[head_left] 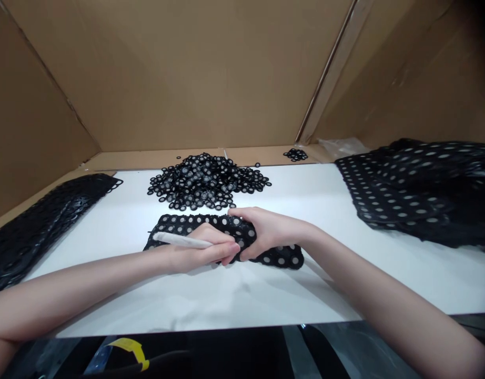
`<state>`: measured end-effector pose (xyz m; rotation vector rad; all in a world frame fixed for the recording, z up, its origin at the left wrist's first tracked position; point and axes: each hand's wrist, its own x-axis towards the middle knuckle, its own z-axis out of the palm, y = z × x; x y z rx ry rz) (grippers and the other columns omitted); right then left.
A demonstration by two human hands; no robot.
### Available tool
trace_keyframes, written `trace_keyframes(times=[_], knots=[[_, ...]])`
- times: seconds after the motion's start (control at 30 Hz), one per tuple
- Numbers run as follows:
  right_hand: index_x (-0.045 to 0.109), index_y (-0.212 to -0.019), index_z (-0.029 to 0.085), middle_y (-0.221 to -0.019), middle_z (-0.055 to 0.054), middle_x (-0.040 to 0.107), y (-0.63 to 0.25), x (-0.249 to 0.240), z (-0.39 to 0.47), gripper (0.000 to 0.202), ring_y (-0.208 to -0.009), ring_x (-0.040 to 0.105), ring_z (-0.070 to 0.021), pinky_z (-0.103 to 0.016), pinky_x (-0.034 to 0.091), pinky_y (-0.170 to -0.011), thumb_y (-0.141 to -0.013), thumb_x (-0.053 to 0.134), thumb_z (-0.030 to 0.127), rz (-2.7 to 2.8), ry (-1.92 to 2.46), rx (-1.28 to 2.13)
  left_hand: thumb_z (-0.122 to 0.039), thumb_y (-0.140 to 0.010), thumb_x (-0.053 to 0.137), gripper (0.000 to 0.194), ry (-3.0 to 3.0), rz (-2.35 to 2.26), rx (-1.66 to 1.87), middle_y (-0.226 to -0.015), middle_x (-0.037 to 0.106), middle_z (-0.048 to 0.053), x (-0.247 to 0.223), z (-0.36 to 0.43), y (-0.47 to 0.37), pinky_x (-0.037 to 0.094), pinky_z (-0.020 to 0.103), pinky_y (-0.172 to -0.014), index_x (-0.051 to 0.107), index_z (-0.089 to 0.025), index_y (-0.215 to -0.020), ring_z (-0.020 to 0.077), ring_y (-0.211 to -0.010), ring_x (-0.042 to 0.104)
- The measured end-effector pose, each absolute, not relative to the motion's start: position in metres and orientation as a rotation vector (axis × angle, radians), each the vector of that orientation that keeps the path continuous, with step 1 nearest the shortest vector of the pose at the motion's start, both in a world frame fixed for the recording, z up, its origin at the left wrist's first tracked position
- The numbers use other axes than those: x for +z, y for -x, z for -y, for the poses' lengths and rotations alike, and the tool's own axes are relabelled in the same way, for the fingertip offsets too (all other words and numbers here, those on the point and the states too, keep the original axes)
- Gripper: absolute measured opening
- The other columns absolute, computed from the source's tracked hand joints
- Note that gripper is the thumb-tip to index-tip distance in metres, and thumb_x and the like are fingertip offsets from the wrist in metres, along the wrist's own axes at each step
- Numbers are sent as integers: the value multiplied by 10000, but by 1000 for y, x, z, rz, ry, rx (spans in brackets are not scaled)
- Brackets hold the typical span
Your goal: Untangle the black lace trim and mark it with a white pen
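A black sheet with rows of round light dots (291, 258) lies across the white table in front of me. My left hand (203, 247) is closed around a white pen-like tool (179, 240), its fingertips at the middle of the sheet. The tool's tip is hidden by my fingers. From the right, my right hand (262, 231) grips the same sheet, thumb at the near edge and fingers over the far edge. Behind the sheet rises a pile of small black rings (203, 179).
Black perforated sheets (49, 221) are stacked at the left. Dotted black sheets (416, 189) are heaped at the right. A small ring cluster (296, 155) sits by the cardboard wall (211, 73). A yellow strip (132, 348) shows below the white table's (226, 305) front edge.
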<state>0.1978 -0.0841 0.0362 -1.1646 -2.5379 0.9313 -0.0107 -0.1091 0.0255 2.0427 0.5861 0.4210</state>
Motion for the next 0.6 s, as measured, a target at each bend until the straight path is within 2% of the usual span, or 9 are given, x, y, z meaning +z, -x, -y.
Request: trace_keyframes(times=[0.17,0.4,0.6], knots=[[519,-1278,143,-1198,-115,613,-198,37,84,807,-1086,578,-293,-375,452,-922,-552,824,322,2561,1115,932,-321,-951,403,427,-2025,-663,421,-563,517,-15,24,110,9,373,192,-569,523,-138,-585,80,-548,460],[590,-1076,161,-1009,-42,636,-195,40,83,570,-916,587,-233,-311,463,-791,-575,812,319,2603,1032,935,-305,-950,414,444,-1937,-660,361,-538,480,-20,28,111,8,361,196,-550,489,-140,-545,76,-528,437],[576,-1090,154,-1011,-46,621,-195,37,82,630,-912,579,-237,-313,457,-777,-531,823,307,2578,1007,920,-289,-962,399,437,-2068,-530,308,-549,486,-20,25,107,8,340,195,-535,484,-136,-561,68,-514,432]])
